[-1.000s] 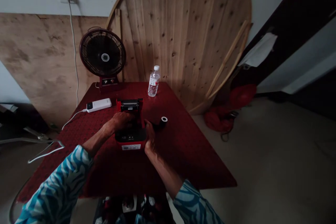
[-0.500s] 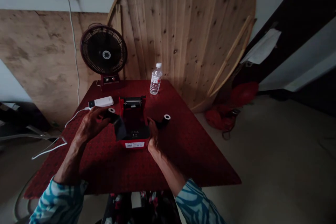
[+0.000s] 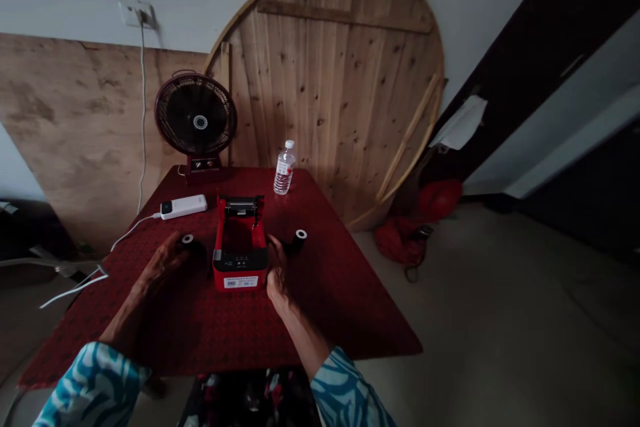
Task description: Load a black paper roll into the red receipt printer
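Your left hand (image 3: 161, 264) has moved away from the red printer (image 3: 239, 271), out to its left. It no longer sits beside the printer's near corner as it did half a second ago. A black roll (image 3: 190, 247) with a white core goes with it, now lying just past your fingertips, well to the left of the printer. Your fingers look curled over the roll, but the dim light and the hand's own shadow hide how they meet it, so you can't tell if it's gripped or only touched.

Your right hand (image 3: 277, 271) has stayed beside the printer's right wall, fingers raised and pointing up. A second roll (image 3: 295, 242) stands just beyond them, its white core facing up and right. The hand seems to touch this roll, but whether it's holding it is unclear.

The printer stands open on the red cloth (image 3: 300, 323), and with your left hand away, its dark compartment now shows between the red walls. Its depths are too dark to make out.

A white power bank (image 3: 183, 207) lies behind your left hand, trailing a white cable (image 3: 131, 231). Further back stand a fan (image 3: 196, 116) and a water bottle (image 3: 284, 169).
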The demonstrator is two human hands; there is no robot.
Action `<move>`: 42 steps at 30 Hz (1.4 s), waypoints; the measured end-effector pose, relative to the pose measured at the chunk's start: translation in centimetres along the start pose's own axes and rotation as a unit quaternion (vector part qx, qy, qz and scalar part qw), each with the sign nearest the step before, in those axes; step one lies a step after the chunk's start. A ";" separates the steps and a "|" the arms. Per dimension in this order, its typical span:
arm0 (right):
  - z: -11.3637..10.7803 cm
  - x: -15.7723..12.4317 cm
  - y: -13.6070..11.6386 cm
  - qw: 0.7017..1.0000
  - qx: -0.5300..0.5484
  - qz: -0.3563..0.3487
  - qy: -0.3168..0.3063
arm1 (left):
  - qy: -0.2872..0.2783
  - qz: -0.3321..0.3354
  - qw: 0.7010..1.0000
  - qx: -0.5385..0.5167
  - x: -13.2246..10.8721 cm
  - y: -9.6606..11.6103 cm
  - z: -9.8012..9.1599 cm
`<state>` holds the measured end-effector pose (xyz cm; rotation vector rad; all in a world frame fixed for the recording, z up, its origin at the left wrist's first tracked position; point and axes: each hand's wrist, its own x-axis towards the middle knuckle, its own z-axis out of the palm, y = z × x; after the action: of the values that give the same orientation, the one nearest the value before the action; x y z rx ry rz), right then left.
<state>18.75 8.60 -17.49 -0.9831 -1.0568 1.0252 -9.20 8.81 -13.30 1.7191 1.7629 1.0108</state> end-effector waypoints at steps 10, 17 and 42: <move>-8.8 4.7 -1.9 0.987 -0.114 -0.063 0.100 | 0.086 0.006 0.984 -0.155 -0.5 0.8 -0.2; -9.6 7.1 -0.2 0.988 -0.138 -0.006 0.063 | 0.102 0.033 0.988 -0.110 -0.7 0.9 -0.1; 0.0 -2.9 -12.9 0.908 0.126 -0.015 -0.399 | -0.267 -0.042 0.862 -0.430 -6.0 11.6 2.3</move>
<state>20.49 2.80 -5.69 -0.3079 -1.5381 1.5492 0.43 2.66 -6.70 1.1520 0.8117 0.9433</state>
